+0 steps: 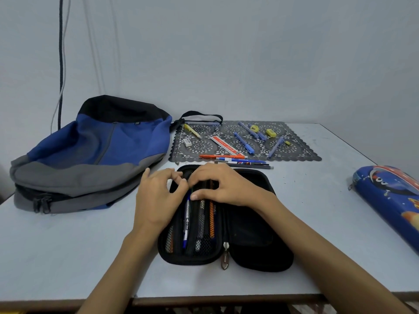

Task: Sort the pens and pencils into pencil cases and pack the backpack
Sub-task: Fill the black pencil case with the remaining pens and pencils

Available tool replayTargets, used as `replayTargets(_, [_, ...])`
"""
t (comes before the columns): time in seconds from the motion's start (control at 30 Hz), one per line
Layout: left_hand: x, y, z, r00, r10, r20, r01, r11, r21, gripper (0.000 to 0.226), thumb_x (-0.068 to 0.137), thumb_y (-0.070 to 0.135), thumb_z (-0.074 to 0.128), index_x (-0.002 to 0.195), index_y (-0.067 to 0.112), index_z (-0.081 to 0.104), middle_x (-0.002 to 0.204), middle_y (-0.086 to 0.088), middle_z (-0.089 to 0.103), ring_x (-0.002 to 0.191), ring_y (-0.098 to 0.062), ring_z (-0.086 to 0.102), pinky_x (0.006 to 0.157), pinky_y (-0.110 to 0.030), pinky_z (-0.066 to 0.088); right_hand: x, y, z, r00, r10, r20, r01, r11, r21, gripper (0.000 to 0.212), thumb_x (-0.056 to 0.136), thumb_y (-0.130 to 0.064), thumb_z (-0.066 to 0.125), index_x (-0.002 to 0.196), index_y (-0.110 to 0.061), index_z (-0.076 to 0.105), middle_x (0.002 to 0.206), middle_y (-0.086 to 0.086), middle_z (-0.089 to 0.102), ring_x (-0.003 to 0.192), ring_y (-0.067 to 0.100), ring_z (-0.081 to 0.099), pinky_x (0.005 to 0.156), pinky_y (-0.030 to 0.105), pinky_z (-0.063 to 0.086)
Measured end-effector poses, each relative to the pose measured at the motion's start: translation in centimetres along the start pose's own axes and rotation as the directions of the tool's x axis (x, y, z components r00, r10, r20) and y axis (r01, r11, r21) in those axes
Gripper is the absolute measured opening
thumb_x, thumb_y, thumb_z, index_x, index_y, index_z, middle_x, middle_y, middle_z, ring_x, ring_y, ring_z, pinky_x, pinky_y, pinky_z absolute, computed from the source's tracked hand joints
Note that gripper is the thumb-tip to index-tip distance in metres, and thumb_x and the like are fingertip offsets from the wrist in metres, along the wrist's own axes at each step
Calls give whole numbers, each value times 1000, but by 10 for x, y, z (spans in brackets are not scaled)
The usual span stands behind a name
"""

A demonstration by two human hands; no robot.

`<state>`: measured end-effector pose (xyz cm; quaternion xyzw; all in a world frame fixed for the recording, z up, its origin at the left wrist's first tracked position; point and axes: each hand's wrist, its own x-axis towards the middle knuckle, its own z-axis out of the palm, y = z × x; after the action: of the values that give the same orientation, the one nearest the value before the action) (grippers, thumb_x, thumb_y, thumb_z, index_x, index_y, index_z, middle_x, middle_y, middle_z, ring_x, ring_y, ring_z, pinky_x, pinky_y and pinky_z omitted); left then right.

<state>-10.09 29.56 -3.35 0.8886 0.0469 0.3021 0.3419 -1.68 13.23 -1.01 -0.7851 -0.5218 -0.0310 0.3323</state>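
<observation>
I see the black pencil case lying open flat near the middle of the table's near edge, its zipper pull hanging at the hinge toward me. Its left half holds several pens behind mesh, a blue-and-white pen among them. My left hand sits on that half's outer rim, thumb and forefinger curled together at the mesh's far end; whether they pinch anything I cannot tell. My right hand lies bent-fingered across the pens, thumb tip on the blue-and-white pen; its hold I cannot tell either. The backpack lies flat at the far-left, just beside the case. Loose pens line the near edge of the lace mat, just beyond my fingers. The blue pencil case lies at the right edge, with a band of bare tabletop between the 2 cases.
</observation>
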Motion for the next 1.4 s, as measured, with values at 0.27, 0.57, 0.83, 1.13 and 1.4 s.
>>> replayTargets(0.27, [-3,-10,-10,976,-77,206,124,966,-227,25,76,55,57,79,33,69,115,20,67,111,7,57,98,-21,40,-1,0,-6,999,-31,-25,33,997,63,17,82,-19,75,98,-12,76,102,0,70,100,12,61,91,35,46])
replayTargets(0.57, [-17,-5,-11,931,-54,360,129,974,-187,36,76,59,54,101,33,56,145,11,46,129,4,41,99,-21,31,0,2,-6,1000,-25,-14,25,999,-37,12,85,-21,72,96,-17,74,105,-1,65,105,13,57,92,40,45])
replayTargets(0.83, [-2,31,3,904,11,427,-109,972,207,63,99,53,32,154,24,18,162,7,11,149,-8,2,122,-38,5,-45,22,-51,803,487,-344,-491,867,81,33,91,-20,64,124,-24,62,131,-4,55,123,9,47,101,23,32])
replayTargets(1.13, [7,26,7,792,-28,609,-217,920,326,60,104,41,26,155,19,3,163,6,-3,148,-5,-11,121,-29,-6,-61,24,-16,715,626,-310,-613,775,151,41,96,-17,55,136,-12,54,143,3,46,133,16,41,102,18,26])
replayTargets(1.4, [2,9,-8,815,-29,578,-193,928,318,60,104,41,28,155,21,4,162,9,-2,147,-2,-10,119,-25,-7,-49,17,-2,735,617,-283,-601,785,150,45,96,-19,55,139,-9,51,144,3,44,133,15,40,98,14,25])
